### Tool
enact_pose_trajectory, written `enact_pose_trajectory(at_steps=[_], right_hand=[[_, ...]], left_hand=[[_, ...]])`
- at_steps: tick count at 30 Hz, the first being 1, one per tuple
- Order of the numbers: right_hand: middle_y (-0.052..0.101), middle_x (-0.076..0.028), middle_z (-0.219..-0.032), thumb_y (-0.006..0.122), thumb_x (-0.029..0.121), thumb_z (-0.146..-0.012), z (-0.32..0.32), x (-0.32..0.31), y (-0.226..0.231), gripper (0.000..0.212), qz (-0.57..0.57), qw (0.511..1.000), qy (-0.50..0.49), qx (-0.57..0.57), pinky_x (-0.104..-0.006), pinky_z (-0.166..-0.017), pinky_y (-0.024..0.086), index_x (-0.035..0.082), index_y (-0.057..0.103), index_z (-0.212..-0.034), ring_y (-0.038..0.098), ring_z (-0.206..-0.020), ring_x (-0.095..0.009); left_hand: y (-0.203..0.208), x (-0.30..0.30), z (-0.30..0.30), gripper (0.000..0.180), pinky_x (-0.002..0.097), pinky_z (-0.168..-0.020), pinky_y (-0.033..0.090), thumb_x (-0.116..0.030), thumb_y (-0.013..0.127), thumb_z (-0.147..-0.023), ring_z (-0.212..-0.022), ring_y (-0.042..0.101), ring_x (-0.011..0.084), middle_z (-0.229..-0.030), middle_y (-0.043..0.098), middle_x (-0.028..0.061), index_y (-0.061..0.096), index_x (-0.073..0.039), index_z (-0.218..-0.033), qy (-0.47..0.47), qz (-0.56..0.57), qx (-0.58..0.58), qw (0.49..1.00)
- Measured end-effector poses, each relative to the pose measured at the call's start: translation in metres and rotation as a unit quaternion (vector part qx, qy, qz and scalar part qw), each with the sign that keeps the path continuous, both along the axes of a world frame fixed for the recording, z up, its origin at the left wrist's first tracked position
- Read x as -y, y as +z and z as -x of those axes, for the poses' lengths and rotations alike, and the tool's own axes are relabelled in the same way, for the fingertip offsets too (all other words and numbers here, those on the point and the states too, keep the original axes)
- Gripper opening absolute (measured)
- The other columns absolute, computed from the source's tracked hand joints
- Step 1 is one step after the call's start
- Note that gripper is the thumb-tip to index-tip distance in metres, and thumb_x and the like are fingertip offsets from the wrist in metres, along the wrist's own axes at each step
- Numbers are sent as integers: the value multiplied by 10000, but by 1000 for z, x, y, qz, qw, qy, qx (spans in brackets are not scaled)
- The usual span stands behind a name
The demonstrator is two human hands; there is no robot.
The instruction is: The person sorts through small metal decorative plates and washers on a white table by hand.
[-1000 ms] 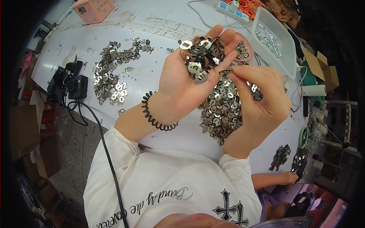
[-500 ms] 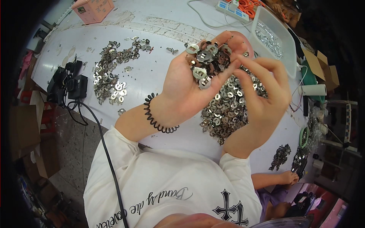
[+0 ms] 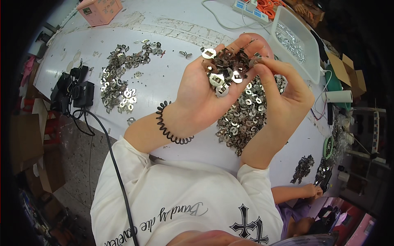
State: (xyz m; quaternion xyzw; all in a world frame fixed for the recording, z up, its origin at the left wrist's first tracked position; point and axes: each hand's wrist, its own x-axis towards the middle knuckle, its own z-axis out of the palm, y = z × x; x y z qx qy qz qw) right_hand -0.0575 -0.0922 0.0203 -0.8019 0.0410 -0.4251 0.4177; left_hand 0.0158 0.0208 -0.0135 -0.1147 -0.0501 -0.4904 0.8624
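Observation:
My left hand (image 3: 196, 92) is palm up above the table, cupped under a heap of small round slotted metal clips (image 3: 216, 80). At that hand's fingertips, my right hand (image 3: 283, 108) pinches one metal clip (image 3: 255, 60) between thumb and index finger. Below both hands, a large pile of the same silvery clips (image 3: 242, 119) lies on the table, partly hidden by my right hand. A looser pile of clips (image 3: 117, 80) spreads to the left. A black coil band (image 3: 164, 126) circles my left wrist.
A clear plastic bin (image 3: 314, 53) of metal parts stands at the far right, beside a power strip (image 3: 250, 11). Black power adapters (image 3: 82, 94) trail a cable on the left. A pink box (image 3: 99, 11) stands far left. Another person's hand (image 3: 314, 191) works near smaller clip piles (image 3: 303, 169).
My right thumb and index finger have drawn together on a clip at the heap's edge. The clips in my left palm have shifted and now stand more on edge.

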Motion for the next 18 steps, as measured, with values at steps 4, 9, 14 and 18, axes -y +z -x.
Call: enact_pose_trajectory(at_steps=[4,9,14,18], right_hand=[[697,-43,-767,734,-41,-725,-1,-2,2,126,-32,999,0,4,-230,-678,458,-3,713,-843,601,-679,-106],[696,-42,-786,725,-37,-743,2,0,4,114,-83,996,21,-17,-216,-711,469,-18,700,-853,604,-715,-92],[689,-47,-806,721,-46,-741,3,3,2,117,-99,994,37,0,-225,-740,469,-25,682,-849,611,-745,-102],[686,-52,-806,719,-54,-737,6,9,2,124,-143,988,58,-2,-230,-753,467,-28,680,-852,612,-757,-106]], left_hand=[[-2,-2,-1,402,417,-1148,309,-152,318,-1008,-1337,380,299,-1412,431,183,435,40,-1341,-4,16,-1,1000],[-4,0,-1,400,422,-1148,308,-155,318,-1010,-1333,385,295,-1412,435,181,441,36,-1338,-15,55,-2,998],[-6,-1,-2,404,431,-1146,311,-157,313,-1010,-1345,370,302,-1407,438,179,432,32,-1347,-14,59,5,998],[5,-1,1,407,437,-1155,300,-148,301,-1007,-1363,343,317,-1405,432,192,430,42,-1342,3,-6,-3,1000]])
